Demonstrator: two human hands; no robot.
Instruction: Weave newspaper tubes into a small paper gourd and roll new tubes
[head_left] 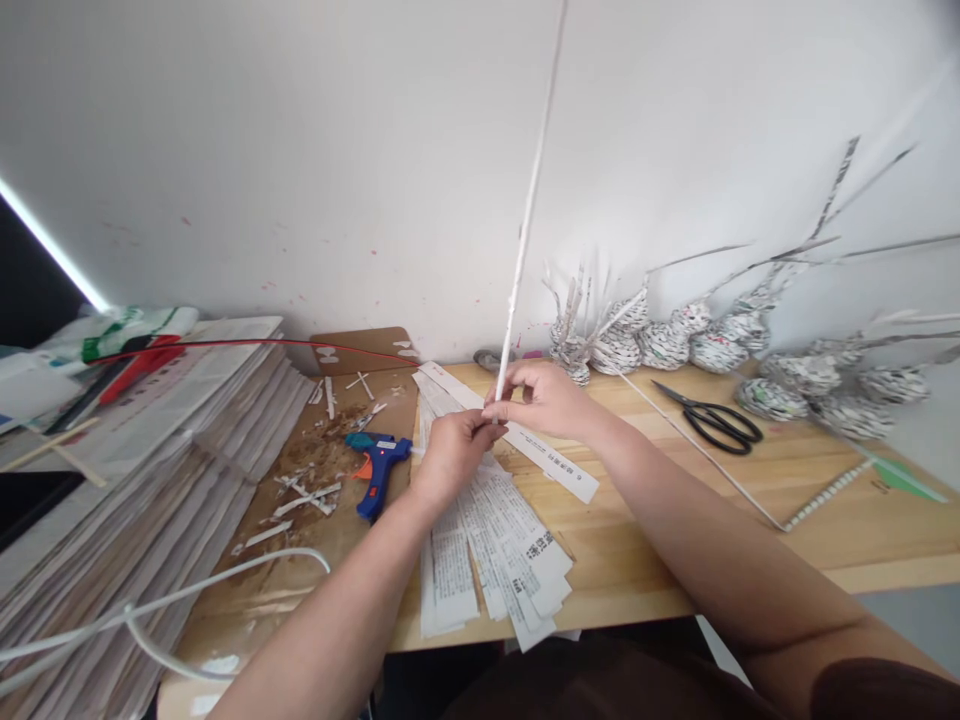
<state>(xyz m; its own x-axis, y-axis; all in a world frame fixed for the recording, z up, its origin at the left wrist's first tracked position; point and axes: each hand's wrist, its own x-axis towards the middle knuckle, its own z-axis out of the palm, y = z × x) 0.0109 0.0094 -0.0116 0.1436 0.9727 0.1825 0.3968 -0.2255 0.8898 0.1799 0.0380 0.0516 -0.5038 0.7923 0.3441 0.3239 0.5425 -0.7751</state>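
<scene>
A long, thin white rolled paper stick (531, 195) stands nearly upright, leaning a little right at its top. My left hand (459, 450) is closed, its thumb and fingers pinching the lower end of the stick. Just above, my right hand (544, 395) also grips it with thumb and fingertips. Under both hands lie fanned newspaper strips (517, 545). One longer paper strip (566, 475) crosses them at an angle, partly hidden by my right hand. Left of my left hand is a blue glue gun (380, 475) with an orange trigger.
Black scissors (712, 418) and several woven paper pieces (664, 345) with sticking-out ends sit at the right, by the wall. A folded paper stick (705, 445) lies nearby. A tall newspaper stack (172, 480), a white cable (225, 570) and white glue scraps (311, 495) occupy the left.
</scene>
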